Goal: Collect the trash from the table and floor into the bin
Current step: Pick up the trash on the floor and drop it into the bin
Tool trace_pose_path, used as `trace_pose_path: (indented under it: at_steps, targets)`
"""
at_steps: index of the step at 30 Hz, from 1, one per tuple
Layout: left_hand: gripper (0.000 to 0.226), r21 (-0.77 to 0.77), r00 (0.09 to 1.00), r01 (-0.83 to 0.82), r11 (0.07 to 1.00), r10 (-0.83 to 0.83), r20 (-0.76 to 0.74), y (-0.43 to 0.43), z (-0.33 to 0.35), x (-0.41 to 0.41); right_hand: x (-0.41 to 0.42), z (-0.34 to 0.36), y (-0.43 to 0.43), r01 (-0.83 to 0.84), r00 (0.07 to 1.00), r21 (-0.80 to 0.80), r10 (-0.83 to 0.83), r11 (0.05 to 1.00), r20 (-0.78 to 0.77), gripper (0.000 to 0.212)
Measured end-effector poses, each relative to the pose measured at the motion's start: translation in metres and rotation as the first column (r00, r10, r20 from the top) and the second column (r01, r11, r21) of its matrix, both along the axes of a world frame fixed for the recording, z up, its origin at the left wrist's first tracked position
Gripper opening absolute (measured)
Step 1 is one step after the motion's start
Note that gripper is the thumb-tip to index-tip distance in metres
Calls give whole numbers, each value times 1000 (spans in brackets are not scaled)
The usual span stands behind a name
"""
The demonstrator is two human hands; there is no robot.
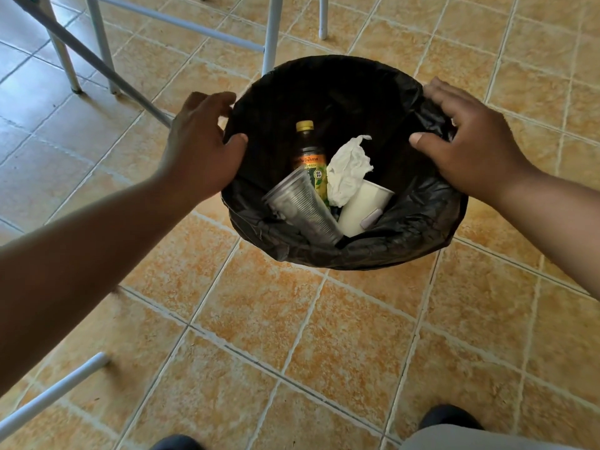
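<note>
Head view: bin (406,235), black-lined, on tiled floor (259,319); bottle (305,147), tissue (347,170) inside. Left hand (201,147), right hand (470,144) clasp opposite rim edges, thumbs inside. Advice: lift level, liner pinned.

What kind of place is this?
Probably a canteen or similar eating area, not certain: glazed orange-beige floor tiles, pale grey metal furniture legs, and a bin lined with a black plastic bag holding a clear ribbed plastic cup and a white paper cup.
</note>
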State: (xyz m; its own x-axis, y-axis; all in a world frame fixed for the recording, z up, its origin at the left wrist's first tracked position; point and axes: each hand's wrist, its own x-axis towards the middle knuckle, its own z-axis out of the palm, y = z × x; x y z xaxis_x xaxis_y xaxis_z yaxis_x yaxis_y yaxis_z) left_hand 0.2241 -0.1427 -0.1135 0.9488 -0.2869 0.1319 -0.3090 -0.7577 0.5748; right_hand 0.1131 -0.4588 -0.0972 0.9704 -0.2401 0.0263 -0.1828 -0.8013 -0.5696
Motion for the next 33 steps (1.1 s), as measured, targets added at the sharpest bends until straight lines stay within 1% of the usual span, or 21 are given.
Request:
trace_pose_path:
  at_steps: [3,5,7,9,11,14,17,21,24,27,30,33]
  targets:
    - [53,-36,998,-53,998,52,-42,0,-5,4,0,0,-5,109,993,114,-113,988,29,57]
    - [48,-88,991,-96,991,87,-105,-1,-7,5,0,-3,-8,160,986,166,-167,973,29,49]
    - [42,-146,979,-152,978,128,-160,-3,-11,8,1,-7,-10,184,980,190,-194,964,34,42]
    - [38,-185,973,-184,965,152,-172,-3,-17,11,2,-12,-12,191,977,215,-207,958,54,37]
    - [37,-209,973,-193,959,159,-169,-2,-22,12,2,-17,-14,187,975,243,-211,952,74,38]
    - [40,-183,972,-200,963,172,-161,-1,-21,7,1,-22,-15,209,969,259,-236,943,74,38]
    - [45,-128,970,-199,972,177,-166,-3,-10,-5,-7,-19,-8,264,958,259,-284,929,40,40]
    - [48,-114,962,-171,979,141,-233,-3,15,-43,-41,6,6,303,948,289,-317,908,3,43]
    - [44,-57,955,-150,987,130,-266,5,57,-76,-76,43,8,335,938,303,-345,892,-21,45]
    - [45,-37,932,-177,983,156,-328,7,116,-103,-104,97,11,398,916,315,-391,861,-88,46]
    - [46,-20,902,-202,979,178,-394,-3,197,-126,-128,170,16,449,893,324,-432,833,-127,45]
    - [44,-29,883,-198,980,166,-439,-20,293,-144,-148,261,11,480,877,311,-449,820,-171,42]
